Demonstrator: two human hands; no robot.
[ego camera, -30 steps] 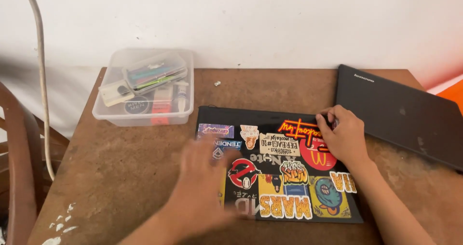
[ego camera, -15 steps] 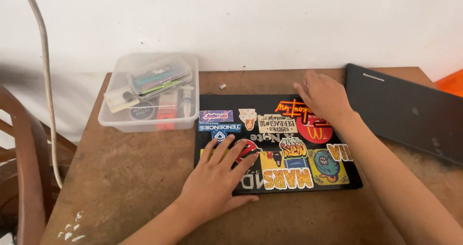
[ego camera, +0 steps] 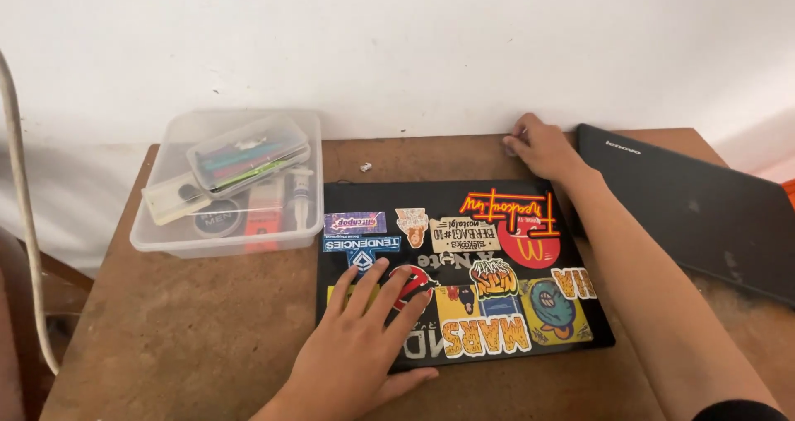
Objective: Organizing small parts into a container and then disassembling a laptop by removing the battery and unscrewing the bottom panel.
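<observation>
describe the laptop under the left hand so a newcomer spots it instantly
On the brown wooden table against the white wall, two closed black laptops lie side by side. It is the sticker-covered laptop in the middle, under the left hand; the plain laptop to its right is bare.

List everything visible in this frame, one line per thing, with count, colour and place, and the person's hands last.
Stickered laptop: one, black lid covered in coloured stickers, closed, centre of the table.
Plain laptop: one, dark grey, closed, right side of the table.
Plastic box: one, clear, back left of the table, holding small items and a smaller clear case.
Small object: one, pale, on the table behind the stickered laptop; too small to identify.
Table: one, brown, worn top.
Cable: one, white, hanging at far left.
Wall: white, behind the table.
Left hand: flat on the stickered laptop's near left part.
Right hand: at the stickered laptop's far right corner.
</observation>
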